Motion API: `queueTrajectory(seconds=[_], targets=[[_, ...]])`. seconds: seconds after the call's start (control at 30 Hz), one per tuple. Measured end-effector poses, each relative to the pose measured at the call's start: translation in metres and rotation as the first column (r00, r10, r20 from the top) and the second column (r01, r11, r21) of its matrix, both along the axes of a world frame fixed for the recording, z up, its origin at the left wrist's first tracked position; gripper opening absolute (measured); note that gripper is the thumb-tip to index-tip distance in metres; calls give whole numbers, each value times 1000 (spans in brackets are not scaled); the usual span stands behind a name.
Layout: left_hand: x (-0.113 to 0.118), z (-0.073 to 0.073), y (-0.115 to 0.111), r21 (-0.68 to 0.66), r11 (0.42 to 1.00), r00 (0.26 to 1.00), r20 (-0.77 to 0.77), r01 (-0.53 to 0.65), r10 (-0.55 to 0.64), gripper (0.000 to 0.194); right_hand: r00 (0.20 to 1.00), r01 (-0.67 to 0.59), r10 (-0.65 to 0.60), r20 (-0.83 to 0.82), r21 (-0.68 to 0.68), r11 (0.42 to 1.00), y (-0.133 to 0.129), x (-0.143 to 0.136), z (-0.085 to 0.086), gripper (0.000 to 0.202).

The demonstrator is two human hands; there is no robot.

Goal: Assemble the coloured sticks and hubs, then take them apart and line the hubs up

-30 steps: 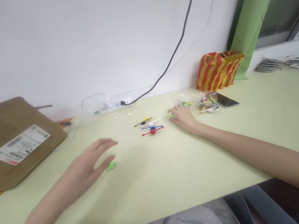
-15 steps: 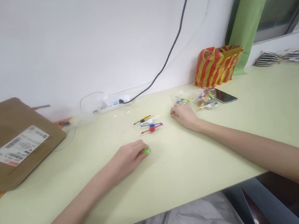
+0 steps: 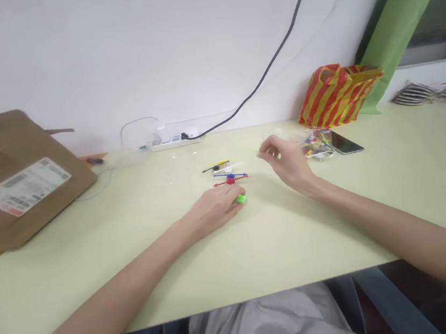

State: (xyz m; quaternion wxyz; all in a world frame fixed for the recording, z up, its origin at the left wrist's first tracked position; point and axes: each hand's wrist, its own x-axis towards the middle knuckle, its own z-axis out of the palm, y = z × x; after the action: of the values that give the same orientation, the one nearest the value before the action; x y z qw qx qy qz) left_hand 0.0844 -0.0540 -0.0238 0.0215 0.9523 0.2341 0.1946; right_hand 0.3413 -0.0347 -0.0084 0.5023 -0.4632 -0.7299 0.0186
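Note:
My left hand (image 3: pixel 222 205) rests low over the table, its fingers closed on a small bright green disc (image 3: pixel 241 199). Just beyond it lie several arrow spinners in a loose stack: a red spinner (image 3: pixel 231 181), a blue spinner (image 3: pixel 230 176), a white spinner (image 3: pixel 228 169) and a black arrow (image 3: pixel 215 167) beside a yellow one. My right hand (image 3: pixel 285 162) is raised slightly over the table, thumb and fingers pinched. A faint, thin green piece (image 3: pixel 258 152) shows at its fingertips; blur hides its shape.
Right of my right hand lie a clear bag of coloured parts (image 3: pixel 318 145) and a phone (image 3: pixel 346 142). Behind stands a striped bag (image 3: pixel 336 96). A power strip (image 3: pixel 173 139) sits against the wall, and a cardboard parcel (image 3: pixel 24 175) is at left.
My left hand has moved right and away from me with the green disc, close to the red spinner. My right hand has lifted from the clear packet, fingers pinched. The view has shifted slightly.

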Motion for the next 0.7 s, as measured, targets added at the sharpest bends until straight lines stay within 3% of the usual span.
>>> queueTrajectory(seconds=[0.1, 0.2, 0.4, 0.53, 0.7], targets=[[0, -2, 2, 37, 997, 998, 21, -65, 64, 16, 988, -153, 154, -21, 69, 986, -19, -22, -5, 8], [0, -6, 6, 117, 981, 981, 135, -152, 136, 28, 962, -273, 274, -6, 73, 959, -29, -37, -13, 10], [0, -6, 4, 240, 946, 945, 294, -216, 141, 23, 915, -398, 397, 67, 7, 917, -26, -37, -20, 10], [0, -1, 3, 188, 954, 945, 275, -234, 178, 20, 898, -423, 424, 114, -35, 905, -20, -34, -23, 9], [-1, 1, 6, 228, 968, 993, 71, -108, 94, 28, 884, -446, 446, 141, -35, 894, -19, -35, -26, 9]])
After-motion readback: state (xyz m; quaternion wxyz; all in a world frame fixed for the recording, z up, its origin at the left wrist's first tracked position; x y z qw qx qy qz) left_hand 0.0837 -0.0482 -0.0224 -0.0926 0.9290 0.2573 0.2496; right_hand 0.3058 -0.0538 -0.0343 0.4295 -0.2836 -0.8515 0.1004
